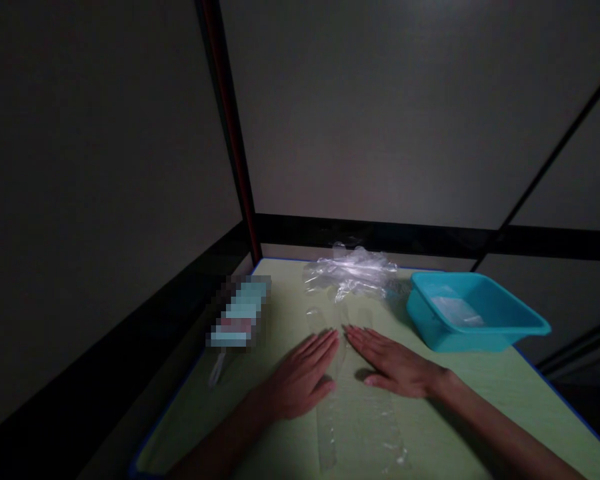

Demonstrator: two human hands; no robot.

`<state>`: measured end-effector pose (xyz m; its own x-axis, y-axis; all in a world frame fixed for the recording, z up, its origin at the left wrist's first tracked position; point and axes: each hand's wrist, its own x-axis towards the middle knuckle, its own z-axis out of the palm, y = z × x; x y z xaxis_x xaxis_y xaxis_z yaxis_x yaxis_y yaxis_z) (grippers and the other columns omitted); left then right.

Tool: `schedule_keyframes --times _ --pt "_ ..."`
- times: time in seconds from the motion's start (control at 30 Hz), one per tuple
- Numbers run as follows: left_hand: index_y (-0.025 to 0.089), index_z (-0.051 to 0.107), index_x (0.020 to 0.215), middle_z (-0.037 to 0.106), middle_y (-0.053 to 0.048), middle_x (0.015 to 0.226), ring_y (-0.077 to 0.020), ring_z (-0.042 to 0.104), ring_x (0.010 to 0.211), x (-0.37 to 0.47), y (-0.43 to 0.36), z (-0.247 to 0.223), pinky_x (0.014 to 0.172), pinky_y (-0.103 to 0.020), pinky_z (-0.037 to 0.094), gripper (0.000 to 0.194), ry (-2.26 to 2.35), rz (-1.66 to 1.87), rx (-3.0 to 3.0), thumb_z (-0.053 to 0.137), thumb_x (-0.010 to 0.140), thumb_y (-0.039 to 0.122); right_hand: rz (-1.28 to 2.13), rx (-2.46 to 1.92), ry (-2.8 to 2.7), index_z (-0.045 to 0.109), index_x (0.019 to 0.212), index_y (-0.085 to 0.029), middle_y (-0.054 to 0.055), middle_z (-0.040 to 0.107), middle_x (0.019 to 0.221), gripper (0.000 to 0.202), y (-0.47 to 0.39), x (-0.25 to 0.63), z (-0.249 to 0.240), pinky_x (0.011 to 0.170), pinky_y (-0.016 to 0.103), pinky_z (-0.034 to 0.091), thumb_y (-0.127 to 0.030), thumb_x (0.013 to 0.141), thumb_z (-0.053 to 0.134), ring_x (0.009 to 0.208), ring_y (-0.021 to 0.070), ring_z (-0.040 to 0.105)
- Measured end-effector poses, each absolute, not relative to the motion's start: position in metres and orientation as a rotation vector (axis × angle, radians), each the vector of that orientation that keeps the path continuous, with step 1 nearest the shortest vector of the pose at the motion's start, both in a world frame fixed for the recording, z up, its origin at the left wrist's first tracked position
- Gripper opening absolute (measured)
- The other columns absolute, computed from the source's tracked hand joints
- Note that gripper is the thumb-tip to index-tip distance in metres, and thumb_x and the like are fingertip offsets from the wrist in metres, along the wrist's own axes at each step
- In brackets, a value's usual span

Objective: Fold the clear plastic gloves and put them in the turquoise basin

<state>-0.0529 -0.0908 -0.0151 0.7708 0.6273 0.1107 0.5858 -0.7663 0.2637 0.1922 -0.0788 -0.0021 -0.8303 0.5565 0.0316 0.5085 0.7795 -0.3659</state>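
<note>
A clear plastic bag (360, 427) lies spread on the pale green table, running from between my hands toward the near edge. My left hand (305, 377) rests palm down on its left side, fingers stretched out and holding nothing. Palm down on the right side of the sheet is my right hand (393, 363), also with fingers extended and nothing held. The fingertips of both hands point inward with a small gap between them. Beyond them sits a crumpled pile of clear plastic (353, 270) at the far edge.
A turquoise basin (460, 340) stands at the right with clear plastic inside. On the left lies a pixelated light-blue object (243, 310) with a whitish loop (217, 370) at its near end. The green table (205, 427) has a blue edge, with walls behind and left.
</note>
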Motion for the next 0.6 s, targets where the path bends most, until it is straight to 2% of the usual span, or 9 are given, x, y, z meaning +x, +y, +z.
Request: schedule_keyframes --times 0.17,0.4,0.6 --pt "0.015 0.013 0.134 0.012 -0.009 0.142 -0.0177 0.007 0.130 -0.052 -0.089 -0.015 0.106 -0.037 0.010 0.064 0.929 0.163 2.800 0.044 0.081 0.032 0.472 -0.869 -2.844 0.006 0.136 -0.013 0.012 0.008 0.141 0.069 -0.077 0.195 -0.018 0.105 0.042 0.010 -0.047 0.084 0.036 0.129 0.0215 0.008" --pt "0.015 0.007 0.135 0.006 -0.008 0.142 -0.0181 0.004 0.130 -0.044 -0.097 -0.002 0.107 -0.035 0.010 0.068 0.871 0.262 2.812 0.044 0.081 0.033 0.459 -0.911 -2.759 0.001 0.136 -0.008 0.013 0.000 0.141 0.076 -0.095 0.189 -0.004 0.105 0.040 0.012 -0.049 0.083 0.037 0.129 0.0236 0.002" --pt "0.010 0.008 0.135 0.007 -0.012 0.142 -0.0223 0.006 0.129 -0.032 -0.123 -0.019 0.106 -0.035 0.013 0.074 0.987 0.244 2.775 0.047 0.079 0.037 0.468 -0.980 -2.698 -0.001 0.136 -0.011 0.012 -0.001 0.141 0.080 -0.128 0.179 -0.012 0.105 0.041 0.014 -0.051 0.081 0.040 0.128 0.0255 0.005"
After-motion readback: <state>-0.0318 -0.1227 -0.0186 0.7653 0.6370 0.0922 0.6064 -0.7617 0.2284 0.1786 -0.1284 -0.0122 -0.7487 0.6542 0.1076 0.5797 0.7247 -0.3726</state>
